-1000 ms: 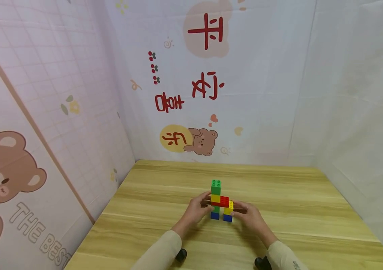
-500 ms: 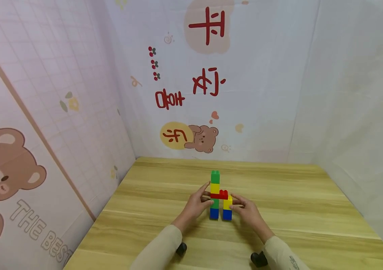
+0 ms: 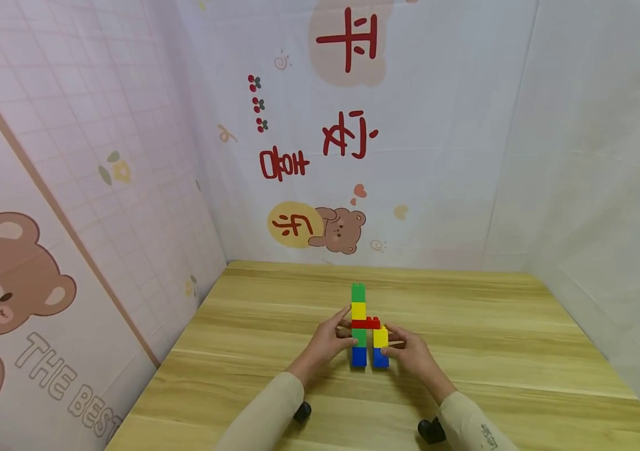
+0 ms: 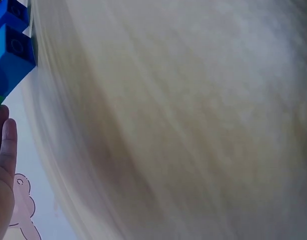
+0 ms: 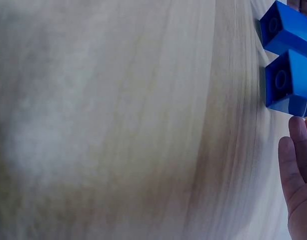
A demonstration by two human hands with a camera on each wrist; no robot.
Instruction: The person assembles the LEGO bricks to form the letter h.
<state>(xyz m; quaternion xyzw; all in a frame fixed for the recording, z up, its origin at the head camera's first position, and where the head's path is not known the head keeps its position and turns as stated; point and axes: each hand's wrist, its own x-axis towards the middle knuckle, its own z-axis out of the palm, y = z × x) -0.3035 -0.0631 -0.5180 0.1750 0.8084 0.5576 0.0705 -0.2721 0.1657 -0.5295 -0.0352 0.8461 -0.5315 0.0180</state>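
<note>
Between my hands is a structure of toy building blocks. Its tall left column has a green block (image 3: 358, 293) on top, then a yellow block (image 3: 358, 311), a red block (image 3: 366, 324), a green one and a blue one (image 3: 359, 357). The red block reaches over to a short right column, a yellow block (image 3: 380, 338) on a blue block (image 3: 380, 358). My left hand (image 3: 324, 344) holds the tall column from the left. My right hand (image 3: 417, 356) grips the short column, thumb in front. In both wrist views, the undersides of the blue blocks (image 4: 12, 55) (image 5: 293, 82) show.
The wooden table (image 3: 274, 300) spreads around the structure. A white printed cloth wall (image 3: 432, 150) stands behind it, with others at the left and right. Black devices (image 3: 431, 431) sit beneath both wrists.
The structure has tipped so its front faces me more squarely and its top studs barely show. My right thumb has shifted lower on the short column. The head view has tilted slightly downward.
</note>
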